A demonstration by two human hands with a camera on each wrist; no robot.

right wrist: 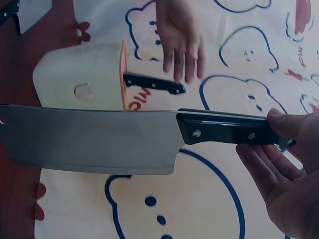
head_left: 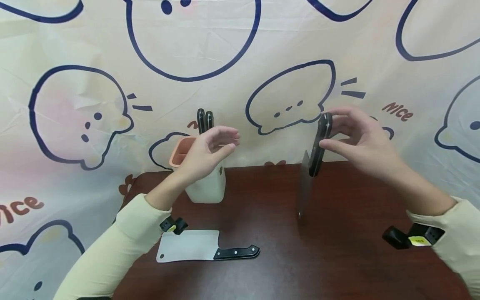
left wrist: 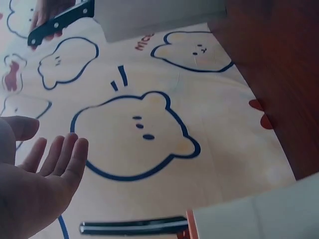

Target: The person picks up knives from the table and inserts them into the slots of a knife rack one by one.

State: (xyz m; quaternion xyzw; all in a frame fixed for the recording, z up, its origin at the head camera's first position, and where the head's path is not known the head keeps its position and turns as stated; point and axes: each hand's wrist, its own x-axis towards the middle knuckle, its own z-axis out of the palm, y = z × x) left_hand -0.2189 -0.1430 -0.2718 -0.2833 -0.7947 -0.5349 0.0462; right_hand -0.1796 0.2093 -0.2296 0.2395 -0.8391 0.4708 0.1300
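Observation:
My right hand [head_left: 361, 143] pinches the black riveted handle of a cleaver [right wrist: 94, 142] between thumb and fingers. Its broad blade points down, with the tip close over the table in the head view. In front of the pale knife holder [head_left: 206, 189] my left hand [head_left: 210, 154] hovers with relaxed fingers, holding nothing; it hides part of the holder's orange rim. Black-handled knives [head_left: 205, 121] stand in the holder, their blades hidden inside. A second cleaver [head_left: 189, 246] lies flat on the table below my left wrist, its handle turned right.
The dark brown table [head_left: 277, 266] ends at a cloth backdrop [head_left: 225, 100] with cartoon outlines. The holder stands near the table's back edge, left of centre. Small black cameras sit on both wrists.

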